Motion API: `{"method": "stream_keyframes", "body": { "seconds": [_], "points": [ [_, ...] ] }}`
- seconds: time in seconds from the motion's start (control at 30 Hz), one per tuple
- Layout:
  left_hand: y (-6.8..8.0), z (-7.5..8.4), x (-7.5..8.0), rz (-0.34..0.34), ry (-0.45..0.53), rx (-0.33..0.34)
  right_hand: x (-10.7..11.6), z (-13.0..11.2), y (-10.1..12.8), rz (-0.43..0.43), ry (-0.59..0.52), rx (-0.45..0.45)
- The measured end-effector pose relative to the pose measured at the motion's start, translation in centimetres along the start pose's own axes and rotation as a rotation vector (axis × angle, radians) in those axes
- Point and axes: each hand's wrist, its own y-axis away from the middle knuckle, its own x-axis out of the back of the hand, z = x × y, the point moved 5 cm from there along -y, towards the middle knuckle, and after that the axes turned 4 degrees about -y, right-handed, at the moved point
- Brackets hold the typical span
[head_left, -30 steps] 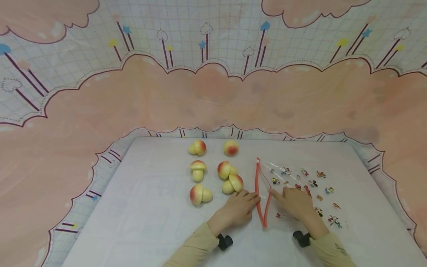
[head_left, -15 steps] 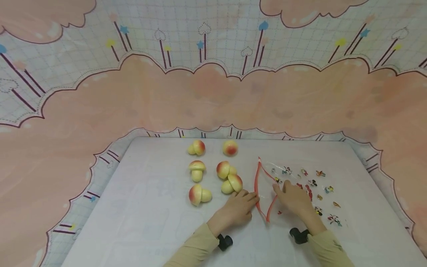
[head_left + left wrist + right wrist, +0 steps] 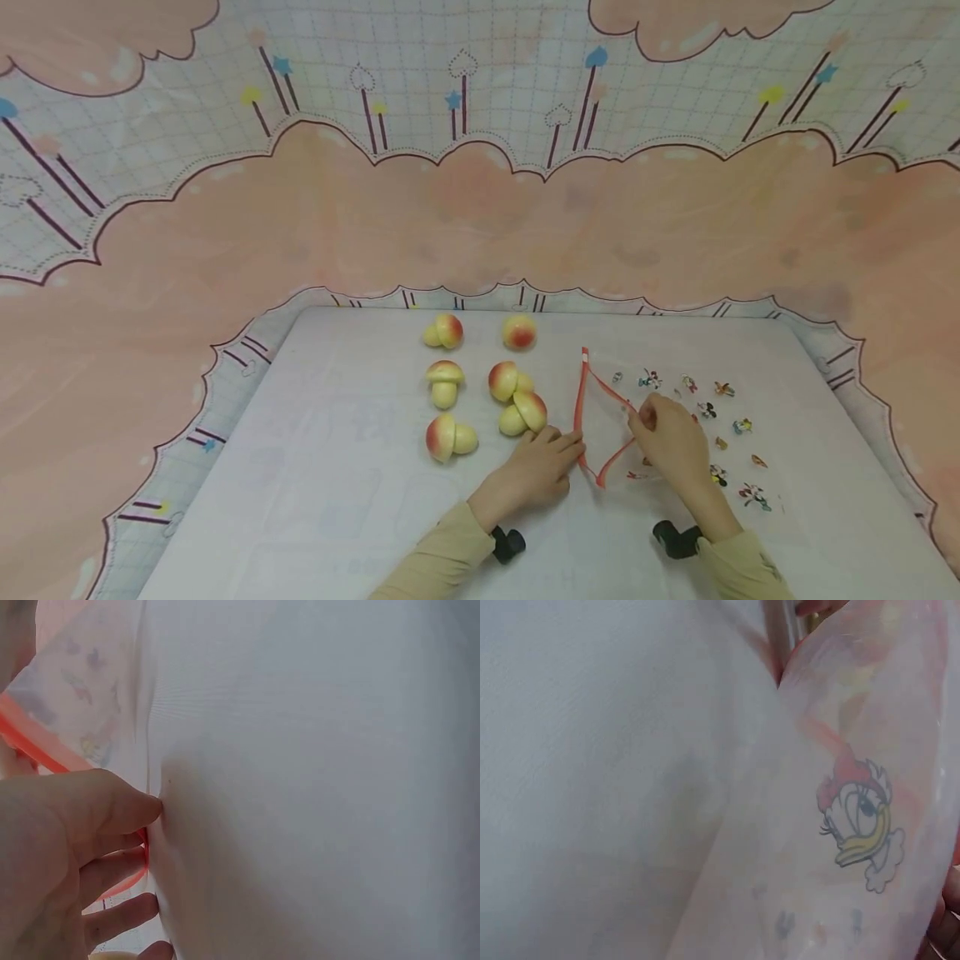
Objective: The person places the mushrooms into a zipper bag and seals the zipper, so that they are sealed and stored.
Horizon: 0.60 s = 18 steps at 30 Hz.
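Observation:
A clear zip bag with an orange-red edge and printed cartoon figures lies on the right half of the white table, its mouth spread into a wide gap. My left hand rests on the near rim, fingertips pressing it to the tabletop; the left wrist view shows the thumb and fingers fairly straight against the surface. The far rim is pinched and lifted by my right hand. In the right wrist view the raised plastic bears a duck print, and only a bit of that hand shows at the right edge.
Several yellow-and-red toy mushrooms stand or lie left of the bag. The closest mushroom is just beyond my left fingertips. A patterned peach backdrop rises behind the table's far edge.
My right hand has moved slightly right and up, drawing its rim of the bag away, so the mouth gapes wider. My left hand has stayed in place.

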Motion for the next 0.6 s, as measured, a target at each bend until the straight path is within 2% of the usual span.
{"method": "stream_keyframes", "body": {
  "seconds": [0.17,0.4,0.6],
  "points": [
    [-0.2,-0.1,-0.3,0.014,-0.009,0.0,0.9,-0.5,0.3,0.065,-0.003,0.023],
    [-0.4,-0.1,-0.5,0.043,-0.03,-0.014,2.8,-0.9,0.6,0.207,-0.016,0.106],
    [-0.5,-0.1,-0.4,0.055,-0.049,-0.011,4.3,-1.1,0.5,0.278,-0.033,0.122]
  ]
}}
